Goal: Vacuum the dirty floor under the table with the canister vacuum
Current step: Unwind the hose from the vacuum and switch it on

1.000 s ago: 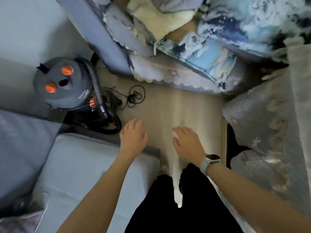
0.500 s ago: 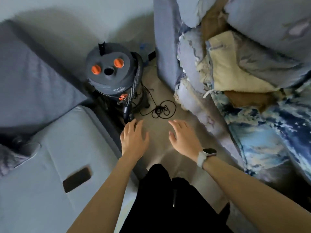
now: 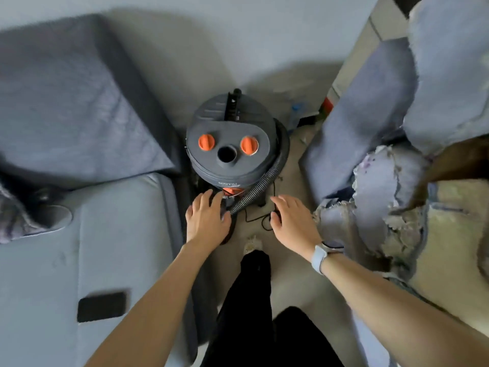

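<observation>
The canister vacuum (image 3: pixel 229 147) stands upright on the floor (image 3: pixel 293 276) in the narrow gap between a grey sofa (image 3: pixel 87 234) on the left and a worn, torn armchair (image 3: pixel 375 165) on the right, close to the wall. This looks like a storage position: the ribbed hose (image 3: pixel 267 181) is looped round the drum and the thin black power cord (image 3: pixel 258 221) lies loosely coiled at its base.

Both hands are extended toward the base of the vacuum. The left hand (image 3: pixel 207 221) is spread flat, fingers straight, holding nothing, just over the lower end of the hose. The right hand (image 3: pixel 292 221) is likewise spread and empty, above the cord. Judged from this, the unit is about to be pulled out; no table is in view.

A light-coloured label is printed on the drum front, upside down from this viewpoint and too blurred to read. A dark phone (image 3: pixel 102 306) lies on the sofa seat.
</observation>
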`<state>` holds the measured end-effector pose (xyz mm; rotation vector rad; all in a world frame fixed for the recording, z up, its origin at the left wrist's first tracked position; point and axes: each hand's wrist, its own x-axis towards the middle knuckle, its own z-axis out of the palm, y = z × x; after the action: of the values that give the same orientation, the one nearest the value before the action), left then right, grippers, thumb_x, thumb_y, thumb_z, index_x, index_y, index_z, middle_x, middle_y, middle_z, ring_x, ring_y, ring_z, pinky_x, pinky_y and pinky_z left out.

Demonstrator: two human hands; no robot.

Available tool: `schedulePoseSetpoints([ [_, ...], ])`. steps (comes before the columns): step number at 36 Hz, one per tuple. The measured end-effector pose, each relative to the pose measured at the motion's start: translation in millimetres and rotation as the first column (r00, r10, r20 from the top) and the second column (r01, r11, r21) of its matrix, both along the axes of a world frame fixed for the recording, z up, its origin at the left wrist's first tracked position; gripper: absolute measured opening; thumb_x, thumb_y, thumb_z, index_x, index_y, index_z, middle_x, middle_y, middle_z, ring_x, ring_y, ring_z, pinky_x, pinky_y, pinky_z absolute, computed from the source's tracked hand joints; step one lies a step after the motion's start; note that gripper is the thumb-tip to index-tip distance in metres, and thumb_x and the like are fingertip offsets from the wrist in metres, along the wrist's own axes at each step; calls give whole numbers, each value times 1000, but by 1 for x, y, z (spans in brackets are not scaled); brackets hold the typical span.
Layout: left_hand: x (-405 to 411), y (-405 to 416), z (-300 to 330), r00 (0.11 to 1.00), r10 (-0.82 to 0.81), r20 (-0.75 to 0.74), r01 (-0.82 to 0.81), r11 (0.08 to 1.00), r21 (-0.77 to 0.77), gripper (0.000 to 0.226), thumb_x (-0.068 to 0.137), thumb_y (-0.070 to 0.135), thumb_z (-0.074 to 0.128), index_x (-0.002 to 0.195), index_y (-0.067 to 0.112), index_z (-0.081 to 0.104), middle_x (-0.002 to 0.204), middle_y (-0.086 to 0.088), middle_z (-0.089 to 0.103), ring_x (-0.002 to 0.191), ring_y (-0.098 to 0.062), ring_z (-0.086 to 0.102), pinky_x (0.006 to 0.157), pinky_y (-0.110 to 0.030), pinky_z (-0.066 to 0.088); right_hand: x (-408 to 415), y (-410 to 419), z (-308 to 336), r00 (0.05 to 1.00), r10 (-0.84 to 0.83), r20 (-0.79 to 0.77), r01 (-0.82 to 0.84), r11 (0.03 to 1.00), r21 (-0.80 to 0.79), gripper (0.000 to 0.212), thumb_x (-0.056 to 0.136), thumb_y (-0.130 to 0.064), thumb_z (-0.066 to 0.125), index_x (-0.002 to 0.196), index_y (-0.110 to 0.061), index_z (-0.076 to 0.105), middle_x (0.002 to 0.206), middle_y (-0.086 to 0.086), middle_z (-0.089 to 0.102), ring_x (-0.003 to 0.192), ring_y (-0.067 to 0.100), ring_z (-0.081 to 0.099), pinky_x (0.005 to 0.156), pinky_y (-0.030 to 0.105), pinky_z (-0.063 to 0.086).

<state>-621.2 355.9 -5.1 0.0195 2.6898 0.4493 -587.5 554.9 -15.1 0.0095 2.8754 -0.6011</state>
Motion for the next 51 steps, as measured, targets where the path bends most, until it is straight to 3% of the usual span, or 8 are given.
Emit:
schedulePoseSetpoints([
  [15,-196,34,-75,981,188,-39,-186,982,46,60,96,37,47,150,19,26,159,-5,15,147,-25,5,116,-48,13,-283,13,-67,918,395,-23,-395,919,11,47,95,-14,48,142,-9,43,140,15,45,126,36,43,95,48,43],
  [19,-235,55,-104,969,246,-41,-246,969,-3,64,97,46,41,152,20,20,160,-2,13,148,-26,-2,116,-55,1,-359,18,-89,780,626,9,-621,771,141,58,97,-14,48,151,-13,26,154,14,28,138,35,30,104,49,37],
  [25,-260,91,-124,861,473,-189,-484,875,-14,64,90,58,45,141,18,42,145,2,44,142,-36,10,113,-61,-6,-428,14,-112,589,793,153,-804,558,203,62,101,-16,43,154,-28,13,162,2,6,148,25,9,116,42,24],
  [29,-269,106,-130,778,584,-231,-597,802,15,55,87,54,53,124,13,54,130,-2,57,146,-31,7,112,-60,-12,-446,9,-117,522,842,135,-849,496,184,58,98,-8,45,149,-31,27,160,-1,17,141,32,26,106,49,37],
  [33,-272,107,-133,742,620,-256,-632,774,43,42,86,39,56,119,12,55,129,-4,57,149,-23,5,113,-57,-12,-452,9,-118,453,886,101,-871,416,260,53,100,-13,44,148,-28,31,155,-1,28,146,30,14,112,45,29],
  [37,-257,107,-132,750,612,-251,-627,778,26,44,85,41,57,119,13,55,127,-3,58,146,-22,14,116,-55,-7,-439,10,-116,435,898,71,-885,411,219,51,97,-9,46,145,-24,35,143,2,39,145,26,19,89,44,46],
  [47,-173,123,-133,711,647,-273,-657,751,69,41,84,42,61,115,14,62,117,-4,64,142,-27,26,116,-51,-2,-366,22,-121,366,929,47,-926,360,111,56,93,-4,55,145,-20,40,145,6,41,145,29,21,105,47,42],
  [51,-134,118,-133,704,653,-279,-666,743,58,42,84,41,62,116,14,62,115,-6,65,141,-29,27,116,-52,-1,-325,16,-122,360,933,-15,-929,360,84,59,86,4,59,140,-16,47,138,10,47,142,34,29,92,49,50],
])
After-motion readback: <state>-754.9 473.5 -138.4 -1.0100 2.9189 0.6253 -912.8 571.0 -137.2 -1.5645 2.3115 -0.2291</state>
